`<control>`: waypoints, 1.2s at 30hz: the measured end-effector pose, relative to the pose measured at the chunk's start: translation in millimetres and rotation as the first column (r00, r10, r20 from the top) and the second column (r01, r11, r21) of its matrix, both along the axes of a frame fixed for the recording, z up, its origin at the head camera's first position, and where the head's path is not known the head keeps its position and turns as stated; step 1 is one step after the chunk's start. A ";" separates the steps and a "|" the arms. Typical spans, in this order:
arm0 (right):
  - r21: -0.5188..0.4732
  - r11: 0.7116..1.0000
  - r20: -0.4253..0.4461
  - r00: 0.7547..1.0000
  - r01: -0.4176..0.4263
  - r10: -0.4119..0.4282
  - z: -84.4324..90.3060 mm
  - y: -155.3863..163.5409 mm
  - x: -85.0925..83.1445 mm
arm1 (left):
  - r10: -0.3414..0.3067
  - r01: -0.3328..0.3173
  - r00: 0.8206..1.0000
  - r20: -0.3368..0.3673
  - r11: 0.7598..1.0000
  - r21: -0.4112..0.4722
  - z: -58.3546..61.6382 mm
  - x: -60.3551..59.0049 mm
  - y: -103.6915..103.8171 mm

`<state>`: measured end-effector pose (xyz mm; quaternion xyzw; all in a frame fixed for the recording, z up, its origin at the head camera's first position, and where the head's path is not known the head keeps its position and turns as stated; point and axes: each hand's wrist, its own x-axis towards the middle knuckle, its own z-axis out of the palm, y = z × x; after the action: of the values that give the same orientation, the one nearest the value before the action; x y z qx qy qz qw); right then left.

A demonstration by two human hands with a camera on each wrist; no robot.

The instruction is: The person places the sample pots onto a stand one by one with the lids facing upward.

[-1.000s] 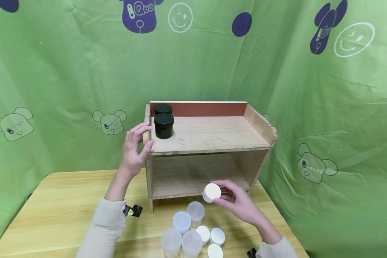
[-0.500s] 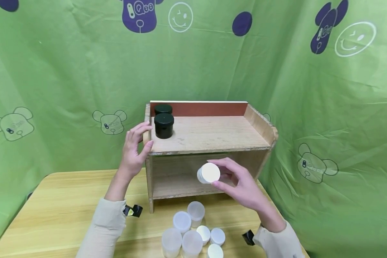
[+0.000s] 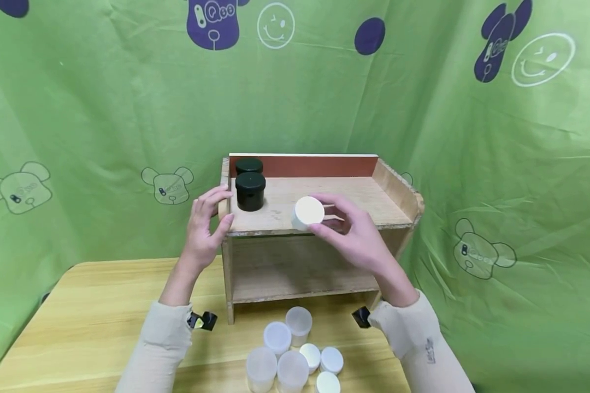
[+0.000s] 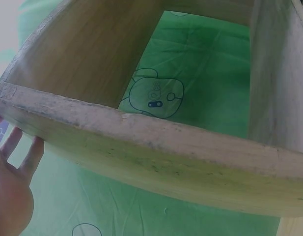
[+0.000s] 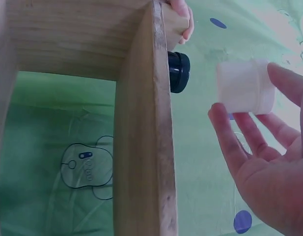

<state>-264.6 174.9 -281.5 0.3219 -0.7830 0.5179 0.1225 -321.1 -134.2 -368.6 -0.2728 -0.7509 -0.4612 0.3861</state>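
White jar [image 3: 308, 214] in right hand [image 3: 355, 233] has risen near the upper shelf [image 3: 319, 186].

The head view looks forward and down over the table [image 3: 93, 322] and whole shelf [image 3: 314, 184]. Both wrist views, turned sideways, look close up through its open back to the curtain [image 3: 108, 136]; head and right wrist share the white jar [image 3: 308, 212].

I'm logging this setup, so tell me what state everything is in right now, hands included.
Wooden shelf, standing upright
Left hand, gripping the shelf's left side
Right hand, pinching a white jar
White jar, lidded, held in the air
Two black jars, lidded, upright on the shelf's top
Four frosted containers, upright on the table, seemingly capped
Three small white jars, lidded, on the table
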 end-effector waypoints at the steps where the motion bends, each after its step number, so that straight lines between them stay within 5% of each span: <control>1: -0.003 1.000 0.010 1.000 0.012 -0.012 3.3 -2.8 -4.2 | 0.001 -0.001 1.000 0.003 1.000 0.000 -0.6 0.2 -0.1; 19: 0.014 0.972 0.041 0.971 0.236 -0.236 34.6 -43.4 -80.8 | 0.006 -0.006 1.000 0.017 1.000 -0.006 -1.0 0.4 -0.2; 36: 0.053 0.940 0.103 0.935 0.336 -0.340 32.5 -74.3 -120.8 | 0.009 -0.009 1.000 0.007 1.000 -0.006 0.7 0.5 0.2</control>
<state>-385.3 100.6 -249.0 0.1556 -0.8411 0.4926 0.1605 -320.7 -134.0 -367.8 -0.2687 -0.7549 -0.4582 0.3846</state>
